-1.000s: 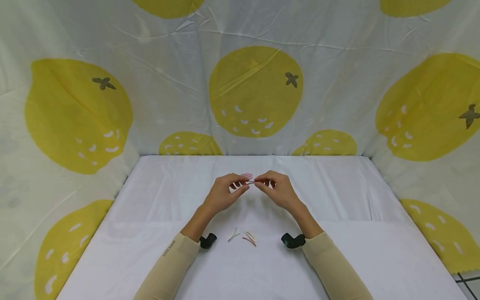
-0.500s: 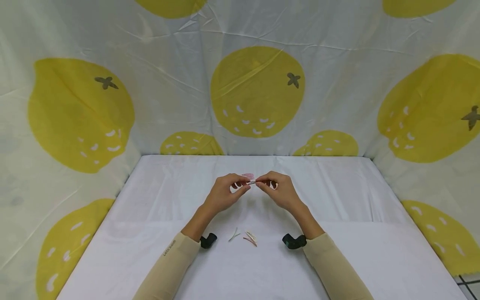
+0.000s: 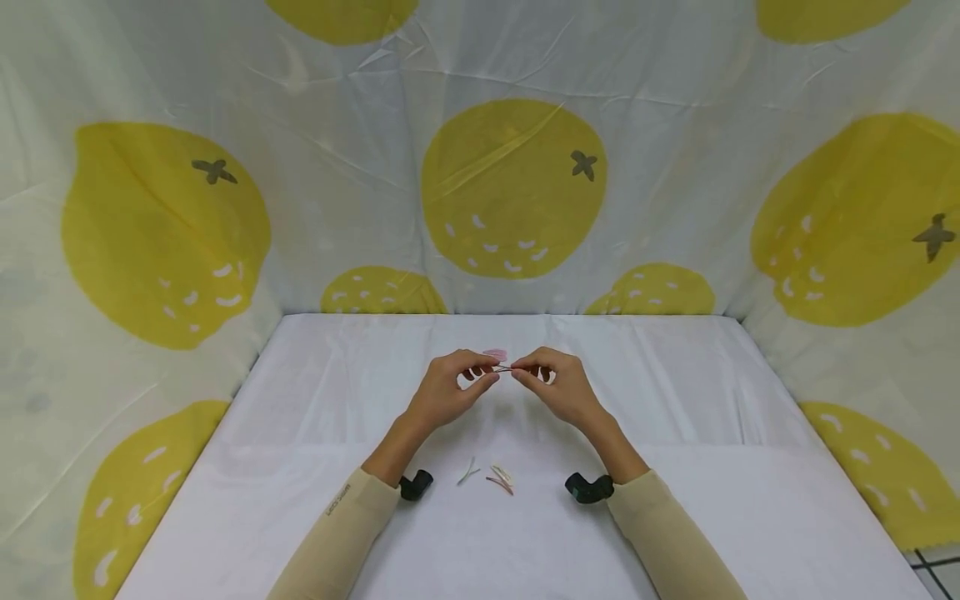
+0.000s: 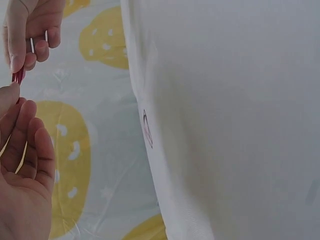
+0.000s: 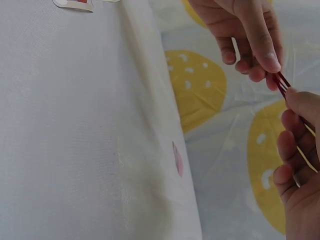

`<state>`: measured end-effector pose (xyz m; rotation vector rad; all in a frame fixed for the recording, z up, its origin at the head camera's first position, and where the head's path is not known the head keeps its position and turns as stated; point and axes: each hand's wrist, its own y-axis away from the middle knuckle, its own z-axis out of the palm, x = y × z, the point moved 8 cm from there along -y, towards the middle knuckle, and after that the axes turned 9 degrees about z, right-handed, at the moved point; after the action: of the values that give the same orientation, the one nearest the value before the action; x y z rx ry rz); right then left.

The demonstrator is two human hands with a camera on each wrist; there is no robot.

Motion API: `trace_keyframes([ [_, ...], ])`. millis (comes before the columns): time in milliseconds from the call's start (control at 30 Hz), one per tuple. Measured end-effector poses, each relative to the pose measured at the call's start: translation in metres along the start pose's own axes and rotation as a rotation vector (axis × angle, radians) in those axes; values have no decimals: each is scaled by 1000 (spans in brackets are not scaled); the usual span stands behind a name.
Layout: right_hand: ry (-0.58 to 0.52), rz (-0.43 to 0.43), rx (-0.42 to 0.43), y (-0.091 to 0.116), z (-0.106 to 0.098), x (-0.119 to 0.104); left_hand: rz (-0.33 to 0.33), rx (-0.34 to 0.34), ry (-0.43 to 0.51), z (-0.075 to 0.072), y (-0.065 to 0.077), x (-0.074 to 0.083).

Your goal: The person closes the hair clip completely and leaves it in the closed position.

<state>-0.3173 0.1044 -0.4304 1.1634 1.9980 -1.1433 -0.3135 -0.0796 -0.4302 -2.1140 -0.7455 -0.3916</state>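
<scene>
Both hands meet over the far middle of the table in the head view, pinching opposite ends of one slim dark red piece (image 3: 503,368). My left hand (image 3: 447,387) holds its left end between thumb and fingertips; my right hand (image 3: 561,385) has the right end in the same grip. Two thin strands of the piece (image 5: 282,84) show side by side between the fingertips in the right wrist view. Nearer me lie a pale green forked piece (image 3: 468,472), a reddish one (image 3: 499,484) and a yellowish one (image 3: 502,474).
A flat pink striped oval thing (image 3: 495,354) lies just behind the fingertips. The white cloth-covered table (image 3: 330,375) meets a lemon-print curtain (image 3: 517,75) at its back and sides. Black wrist cameras (image 3: 588,487) stick out inward from the sleeves.
Both hands stay in nearly the same place. The strands between the fingertips lie closer together half a second ago and look slightly spread now. The head view shifts a little.
</scene>
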Motion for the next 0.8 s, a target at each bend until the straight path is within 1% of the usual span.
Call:
trace_keyframes([
  [200,-8,8,16,0,-1,2,9,7,13,0,0,3],
  [433,-13,-5,-4,1,2,0,1,18,27,0,3,3],
  [667,-9,-24,-2,1,3,-2,40,58,31,-3,2,6],
  [800,-11,-25,4,2,3,-4,56,66,28,-4,2,7],
])
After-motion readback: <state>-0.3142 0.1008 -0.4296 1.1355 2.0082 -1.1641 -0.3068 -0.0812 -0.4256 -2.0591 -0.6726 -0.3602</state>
